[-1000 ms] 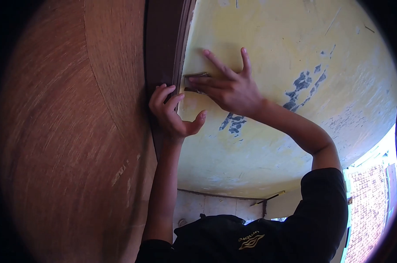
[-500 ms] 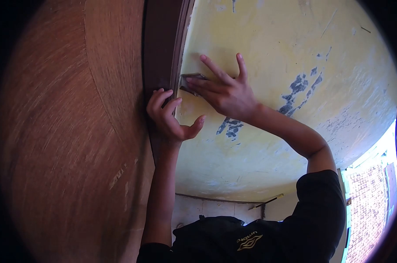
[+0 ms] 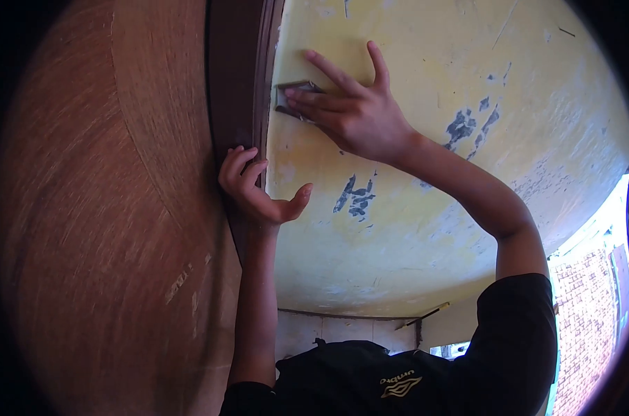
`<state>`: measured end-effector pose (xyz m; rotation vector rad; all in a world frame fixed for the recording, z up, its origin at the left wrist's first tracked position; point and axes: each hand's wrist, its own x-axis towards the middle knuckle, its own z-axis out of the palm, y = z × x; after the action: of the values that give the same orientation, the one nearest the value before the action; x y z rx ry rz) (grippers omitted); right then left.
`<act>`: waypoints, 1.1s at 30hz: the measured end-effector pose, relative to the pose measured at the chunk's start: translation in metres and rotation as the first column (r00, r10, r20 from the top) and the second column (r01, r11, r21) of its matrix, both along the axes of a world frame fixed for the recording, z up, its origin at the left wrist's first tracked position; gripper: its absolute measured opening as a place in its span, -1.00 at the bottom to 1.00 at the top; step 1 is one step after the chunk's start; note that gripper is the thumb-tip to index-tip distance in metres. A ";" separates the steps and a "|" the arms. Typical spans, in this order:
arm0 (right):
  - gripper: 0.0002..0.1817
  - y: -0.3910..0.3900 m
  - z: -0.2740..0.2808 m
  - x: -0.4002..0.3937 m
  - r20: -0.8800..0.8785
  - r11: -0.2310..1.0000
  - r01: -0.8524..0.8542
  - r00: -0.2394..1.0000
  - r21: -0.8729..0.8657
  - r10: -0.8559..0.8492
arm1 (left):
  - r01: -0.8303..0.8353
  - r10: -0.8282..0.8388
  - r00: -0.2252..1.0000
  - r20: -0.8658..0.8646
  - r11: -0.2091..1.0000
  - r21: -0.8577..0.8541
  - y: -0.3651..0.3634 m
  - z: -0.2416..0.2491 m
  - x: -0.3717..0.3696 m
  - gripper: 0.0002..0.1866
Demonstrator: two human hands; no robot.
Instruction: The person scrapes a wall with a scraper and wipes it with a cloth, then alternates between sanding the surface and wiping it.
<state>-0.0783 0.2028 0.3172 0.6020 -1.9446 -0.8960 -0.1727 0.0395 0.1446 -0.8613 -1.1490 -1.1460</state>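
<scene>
Two hands up on yellow wall (image 3: 425,229) beside dark door frame (image 3: 234,83). Right hand (image 3: 359,111) flat on wall, fingers spread, pressing small grey-brown sanding piece (image 3: 295,98) under fingertips (image 3: 292,104); piece sticking out past fingertips toward frame, touching or just beside frame edge, near wall's upper left edge. Grip: pressed flat on piece, not wrapped round it. Left hand (image 3: 255,191) lower down, fingers curled round frame edge, thumb out against wall, closed on frame. Blue-grey chipped paint patches (image 3: 352,197) just right of left hand, under right wrist. Brown wooden door (image 3: 106,208) left of frame. Black sleeve (image 3: 515,333) at lower right.
</scene>
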 end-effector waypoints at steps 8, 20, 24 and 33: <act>-0.67 0.003 -0.001 0.010 0.050 0.998 0.060 0.997 -0.032 -0.058 | -0.040 0.041 0.999 0.009 0.998 -0.039 -0.003 0.003 0.003 -0.18; -0.71 0.008 0.038 0.017 0.065 0.996 -0.021 0.998 0.092 0.015 | 0.019 -0.019 1.000 -0.008 1.000 0.009 -0.007 -0.001 0.002 -0.24; -0.74 -0.007 0.000 0.005 0.011 1.000 0.014 1.000 0.017 -0.014 | 0.037 -0.037 0.999 -0.016 0.999 -0.023 -0.007 0.002 0.004 -0.25; -0.77 0.002 -0.002 0.005 0.095 0.998 -0.023 0.995 0.051 0.018 | -0.046 0.046 0.999 0.006 0.998 -0.038 0.001 -0.001 0.008 -0.22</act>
<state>-0.0732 0.2045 0.3152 0.7047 -2.0008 -0.9226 -0.1649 0.0400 0.1441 -0.8561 -1.1932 -1.0931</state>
